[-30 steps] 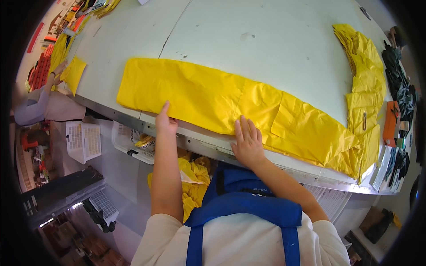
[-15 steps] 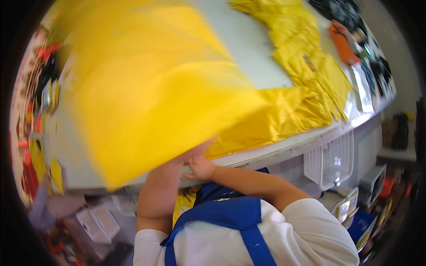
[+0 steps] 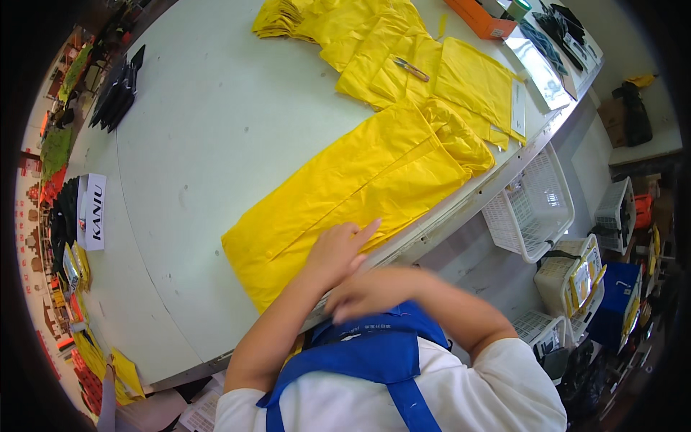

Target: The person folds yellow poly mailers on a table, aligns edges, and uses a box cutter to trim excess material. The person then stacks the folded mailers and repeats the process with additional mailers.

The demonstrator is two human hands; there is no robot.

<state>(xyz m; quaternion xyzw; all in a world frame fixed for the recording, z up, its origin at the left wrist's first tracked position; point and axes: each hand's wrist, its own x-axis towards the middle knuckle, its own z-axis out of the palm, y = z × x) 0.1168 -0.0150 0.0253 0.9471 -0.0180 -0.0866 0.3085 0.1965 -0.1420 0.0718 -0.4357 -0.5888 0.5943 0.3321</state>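
A folded yellow garment (image 3: 353, 176) of smooth, slightly shiny fabric lies flat along the table's near edge. My left hand (image 3: 338, 252) rests on its near side, fingers stretched out and holding nothing. Close by, over the table edge and in front of my apron, is my right hand (image 3: 371, 291), smeared by motion; how its fingers stand is not clear. Just beyond the garment's right end lie more yellow pieces (image 3: 475, 79), partly overlapping. A pair of thread snips (image 3: 411, 69) sits on top of them.
An orange box (image 3: 482, 20) stands at the far right of the white table (image 3: 180, 180). Black folded items (image 3: 119, 90) and a white box (image 3: 91, 212) are on the left. White plastic baskets (image 3: 529, 205) stand below the table on the right. Another person's arm (image 3: 106, 396) shows lower left.
The large yellow sheet of fabric raised in front of me has come down and now lies folded on the table. My left hand shows on top of it. The view has shifted.
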